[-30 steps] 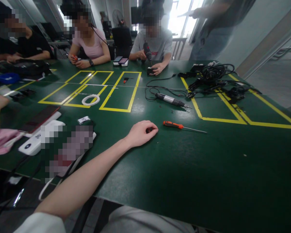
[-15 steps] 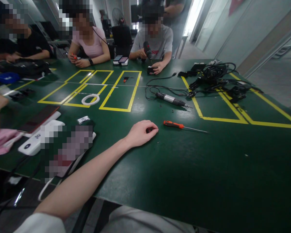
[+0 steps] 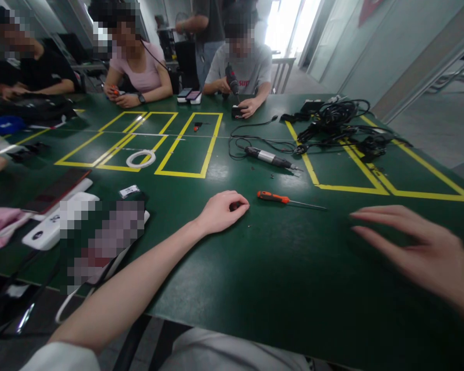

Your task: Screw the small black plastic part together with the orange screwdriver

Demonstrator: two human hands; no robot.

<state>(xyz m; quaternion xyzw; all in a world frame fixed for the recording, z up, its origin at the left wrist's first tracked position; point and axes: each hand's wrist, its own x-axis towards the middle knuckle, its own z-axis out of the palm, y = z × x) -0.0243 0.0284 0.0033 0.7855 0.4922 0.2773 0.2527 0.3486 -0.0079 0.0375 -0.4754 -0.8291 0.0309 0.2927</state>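
My left hand [image 3: 223,212] rests on the green table [image 3: 278,288], fingers curled and thumb meeting the fingertips around something dark and small that I cannot make out. Just right of it lies a screwdriver [image 3: 272,197] with an orange and black handle, its shaft pointing right. My right hand [image 3: 417,245] is over the table at the right, slightly blurred, thumb and fingers apart and nothing between them. Beyond the screwdriver is a black and silver electric screwdriver [image 3: 270,157] with its cord.
Black cables [image 3: 340,121] are heaped at the back right. A white tape roll [image 3: 140,158] lies left of centre. Phones and a white power bank [image 3: 58,221] are at the left. Across the table, a person [image 3: 237,67] holds a drill.
My right hand has come into view from the right. My left hand keeps its curled pose on the table. The view has shifted slightly.
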